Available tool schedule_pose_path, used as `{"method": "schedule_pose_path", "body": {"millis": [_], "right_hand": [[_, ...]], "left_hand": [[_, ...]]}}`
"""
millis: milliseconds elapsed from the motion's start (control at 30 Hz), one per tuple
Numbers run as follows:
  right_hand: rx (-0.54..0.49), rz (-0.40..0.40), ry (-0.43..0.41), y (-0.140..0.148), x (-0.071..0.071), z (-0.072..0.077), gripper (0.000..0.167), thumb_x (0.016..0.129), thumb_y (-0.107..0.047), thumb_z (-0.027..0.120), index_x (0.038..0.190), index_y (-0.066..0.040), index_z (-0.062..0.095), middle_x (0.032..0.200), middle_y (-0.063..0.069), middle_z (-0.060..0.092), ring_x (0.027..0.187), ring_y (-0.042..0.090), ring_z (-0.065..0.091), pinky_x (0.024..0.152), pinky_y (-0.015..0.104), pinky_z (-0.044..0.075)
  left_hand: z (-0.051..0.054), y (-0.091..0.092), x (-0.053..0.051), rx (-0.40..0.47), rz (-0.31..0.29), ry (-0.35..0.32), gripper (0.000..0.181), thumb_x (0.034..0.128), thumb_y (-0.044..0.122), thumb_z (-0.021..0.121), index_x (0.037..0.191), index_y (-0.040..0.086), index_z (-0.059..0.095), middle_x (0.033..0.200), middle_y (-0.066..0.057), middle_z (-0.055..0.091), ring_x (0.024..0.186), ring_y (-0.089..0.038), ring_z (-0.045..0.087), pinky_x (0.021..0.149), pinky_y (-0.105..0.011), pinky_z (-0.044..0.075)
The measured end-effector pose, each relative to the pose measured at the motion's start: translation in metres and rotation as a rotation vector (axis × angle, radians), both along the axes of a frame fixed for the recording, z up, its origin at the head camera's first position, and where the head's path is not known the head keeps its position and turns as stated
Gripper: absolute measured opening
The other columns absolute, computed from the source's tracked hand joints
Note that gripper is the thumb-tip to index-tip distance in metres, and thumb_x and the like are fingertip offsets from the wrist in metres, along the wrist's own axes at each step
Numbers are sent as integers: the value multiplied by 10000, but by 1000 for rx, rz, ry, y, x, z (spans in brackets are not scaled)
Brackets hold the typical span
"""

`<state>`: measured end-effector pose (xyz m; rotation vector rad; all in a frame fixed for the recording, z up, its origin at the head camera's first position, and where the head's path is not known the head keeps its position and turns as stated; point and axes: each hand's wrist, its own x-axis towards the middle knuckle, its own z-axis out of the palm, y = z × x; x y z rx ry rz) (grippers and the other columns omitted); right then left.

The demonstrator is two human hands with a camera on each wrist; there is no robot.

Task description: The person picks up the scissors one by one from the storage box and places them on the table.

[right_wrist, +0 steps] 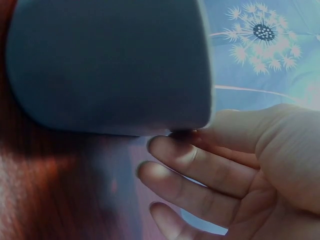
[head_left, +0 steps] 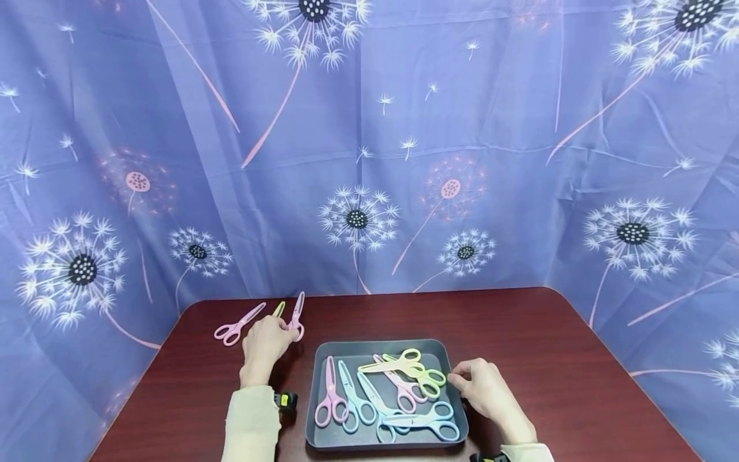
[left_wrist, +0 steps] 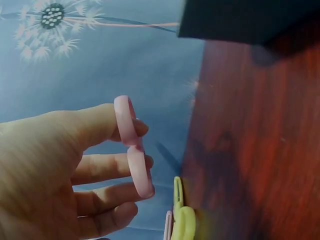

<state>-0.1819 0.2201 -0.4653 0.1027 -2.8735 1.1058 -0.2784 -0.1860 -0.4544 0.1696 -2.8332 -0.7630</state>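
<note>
My left hand (head_left: 265, 345) pinches the handle loops of pink scissors (head_left: 297, 314) at the back left of the table. In the left wrist view, the thumb and fingers of my left hand (left_wrist: 70, 170) lie on the pink loops (left_wrist: 134, 145). Yellow-green scissors (left_wrist: 184, 222) are beside it. My right hand (head_left: 487, 390) is at the right wall of the grey tray (head_left: 456, 420). The right wrist view shows the thumb of my right hand (right_wrist: 240, 165) at the tray's edge (right_wrist: 207, 60), the other fingers slightly bent. Whether it grips the wall is unclear.
Inside the tray lie several scissors: pink (head_left: 331, 391), blue (head_left: 427, 421) and yellow (head_left: 404, 364). Other pink scissors (head_left: 233, 330) rest left of my left hand on the brown table (head_left: 548, 359). A blue dandelion-patterned cloth (head_left: 496, 160) hangs behind the table.
</note>
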Motion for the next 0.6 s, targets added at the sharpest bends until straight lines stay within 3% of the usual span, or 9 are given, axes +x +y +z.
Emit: {"method": "schedule_pose_path", "body": {"millis": [200,333,600], "right_hand": [[11,16,38,0,0,-3,114,845,-94,708,736,-127,701,649,-57,640,539,55,584,607,290,458],[-8,5,14,0,1,-3,107,847,-88,708,745,-120,704,671,-45,654,549,61,600,606,290,467],[-22,-3,4,1,1,-2,108,845,-78,707,744,-115,704,676,-38,654,565,67,609,605,287,465]], "left_hand": [[-9,4,-9,-57,-2,-12,260,727,361,760,610,172,626,673,-88,609,693,-329,603,547,-477,426],[-14,7,-12,-112,3,-2,287,700,347,765,564,161,594,720,-163,639,737,-380,628,554,-517,448],[-19,10,-13,-161,27,6,258,707,300,770,621,99,633,815,-272,649,816,-451,629,621,-570,455]]}}
